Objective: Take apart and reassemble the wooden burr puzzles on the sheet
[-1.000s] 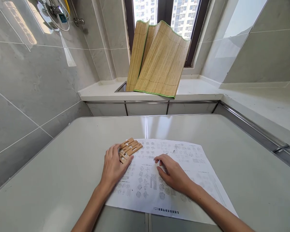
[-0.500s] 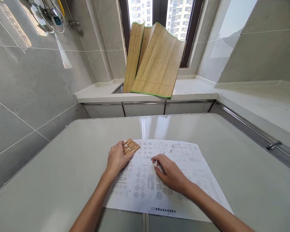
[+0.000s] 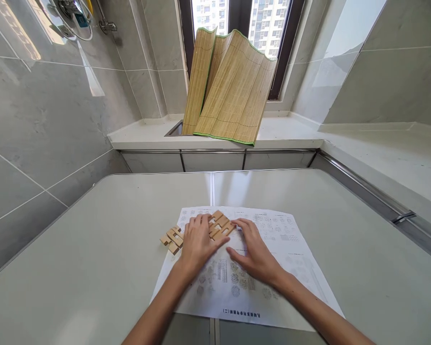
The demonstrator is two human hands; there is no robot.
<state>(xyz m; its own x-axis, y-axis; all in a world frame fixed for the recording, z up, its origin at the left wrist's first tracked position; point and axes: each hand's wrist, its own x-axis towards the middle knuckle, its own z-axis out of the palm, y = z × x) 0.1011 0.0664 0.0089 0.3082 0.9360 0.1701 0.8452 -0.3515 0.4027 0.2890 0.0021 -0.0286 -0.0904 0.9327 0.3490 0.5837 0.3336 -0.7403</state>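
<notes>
A printed sheet [image 3: 273, 297] with small diagrams lies on the pale table. My left hand [image 3: 200, 242] is over the sheet, its fingers and thumb around a notched wooden piece group [image 3: 221, 225]. My right hand [image 3: 253, 251] is just to the right, fingers bent and thumb apart, its fingertips by the right corner of that wood; nothing shows in its grasp. More notched wooden pieces [image 3: 173, 238] lie left of my left hand, at the sheet's left edge.
The pale table [image 3: 93, 249] has a seam down its middle. Behind it, a folded bamboo mat [image 3: 233, 91] leans against the window on a white ledge [image 3: 290, 143]. Tiled walls stand on both sides, with a shower fitting [image 3: 70, 12] at upper left.
My left hand has moved right with wooden pieces, closer to my right hand. Other wooden pieces now show to its left. My right hand has opened a little and stays nearly in place.
</notes>
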